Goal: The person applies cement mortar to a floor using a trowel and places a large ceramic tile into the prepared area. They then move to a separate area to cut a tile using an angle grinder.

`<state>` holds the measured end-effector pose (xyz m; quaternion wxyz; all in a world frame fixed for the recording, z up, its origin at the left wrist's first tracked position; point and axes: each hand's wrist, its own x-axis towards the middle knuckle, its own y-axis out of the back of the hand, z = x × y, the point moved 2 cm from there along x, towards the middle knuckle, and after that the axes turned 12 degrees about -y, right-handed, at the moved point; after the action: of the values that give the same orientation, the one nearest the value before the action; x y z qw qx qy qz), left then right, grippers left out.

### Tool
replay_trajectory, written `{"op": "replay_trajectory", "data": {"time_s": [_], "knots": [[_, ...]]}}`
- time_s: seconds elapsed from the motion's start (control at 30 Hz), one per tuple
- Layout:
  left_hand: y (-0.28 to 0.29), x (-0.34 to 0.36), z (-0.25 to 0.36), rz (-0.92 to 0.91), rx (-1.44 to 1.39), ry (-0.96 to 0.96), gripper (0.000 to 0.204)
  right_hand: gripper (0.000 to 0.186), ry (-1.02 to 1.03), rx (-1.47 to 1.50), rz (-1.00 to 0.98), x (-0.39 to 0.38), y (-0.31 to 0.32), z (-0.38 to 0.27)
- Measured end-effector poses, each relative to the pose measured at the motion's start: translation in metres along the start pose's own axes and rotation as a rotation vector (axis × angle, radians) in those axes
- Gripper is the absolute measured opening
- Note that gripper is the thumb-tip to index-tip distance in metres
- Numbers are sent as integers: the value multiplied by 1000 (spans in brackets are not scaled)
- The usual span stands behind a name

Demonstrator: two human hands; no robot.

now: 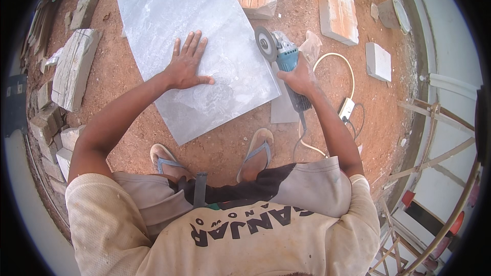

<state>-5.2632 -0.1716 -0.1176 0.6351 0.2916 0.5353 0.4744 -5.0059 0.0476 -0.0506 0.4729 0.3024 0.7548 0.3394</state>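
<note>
1 bucket beyond grinder, inside unclr

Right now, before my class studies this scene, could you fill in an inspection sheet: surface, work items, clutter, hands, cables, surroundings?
Surface: reddish-brown dirt ground, littered with small debris.
Work items: flat grey slab; teal angle grinder, its disc at the slab's right edge, contact unclear.
Clutter: pale blocks on both sides; bucket at upper right.
Hands: left hand spread on the slab; right hand gripping the grinder.
Cables: pale cord looping on the ground to a white power strip.
Surroundings: wooden poles and a pale wall at right.
</note>
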Motion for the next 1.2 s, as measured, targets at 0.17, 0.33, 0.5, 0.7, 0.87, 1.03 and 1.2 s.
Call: {"op": "replay_trajectory", "data": {"time_s": [0.17, 0.33, 0.5, 0.7, 0.87, 1.03, 1.2], "knots": [[-2, 0, -2, 19, -7, -12, 132, 83, 22, 19, 20, 5, -4, 1], [-1, 0, -1, 27, -5, -11, 132, 84, 14, 15, 17, 8, -3, -2], [1, -2, -1, 33, -23, -32, 129, 86, 30, 11, 39, 15, -7, -2], [2, 0, 0, 19, -26, -19, 130, 88, 97, 36, 73, 24, -11, 0], [2, -2, 0, 12, -20, -5, 131, 92, 48, -1, 38, 20, -7, -10], [0, -1, -2, 46, -28, -54, 130, 96, 67, -14, 40, 25, -8, -9], [-1, -1, -2, 39, -21, -51, 130, 95, 66, -46, 41, 28, -8, -13]]}}
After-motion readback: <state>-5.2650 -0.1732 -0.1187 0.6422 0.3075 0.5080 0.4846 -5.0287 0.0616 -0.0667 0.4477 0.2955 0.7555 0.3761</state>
